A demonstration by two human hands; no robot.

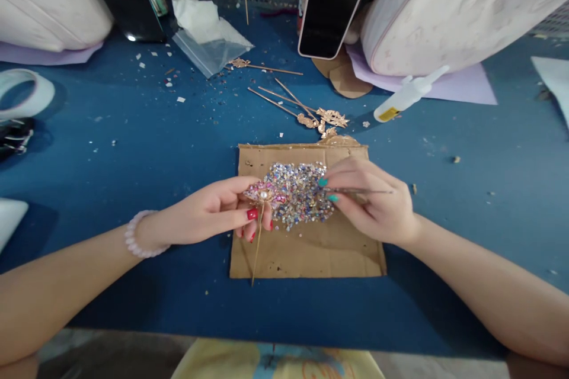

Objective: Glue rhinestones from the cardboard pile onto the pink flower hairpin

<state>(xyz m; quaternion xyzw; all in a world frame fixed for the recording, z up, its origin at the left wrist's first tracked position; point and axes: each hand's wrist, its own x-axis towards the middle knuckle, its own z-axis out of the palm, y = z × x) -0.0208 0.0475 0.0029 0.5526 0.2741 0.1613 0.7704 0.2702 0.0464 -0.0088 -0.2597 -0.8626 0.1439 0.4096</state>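
While the left fingers [229, 220] pinch a jewelled pin [264, 195], the right fingers [351, 209] grip a slim tool [371, 191], tip indistinct.

Couldn't read any text tbh. The white bottle [411, 95] toward the far edge of the blue bench [480, 154] had a yellow label [390, 113], print too tiny, and the orange marks [317, 371] on the yellow cloth [222, 362] past the near edge were too blurry.

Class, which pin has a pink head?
The pin in the left hand: its pink head holds a white bead; the other pins beyond the cardboard have golden heads.
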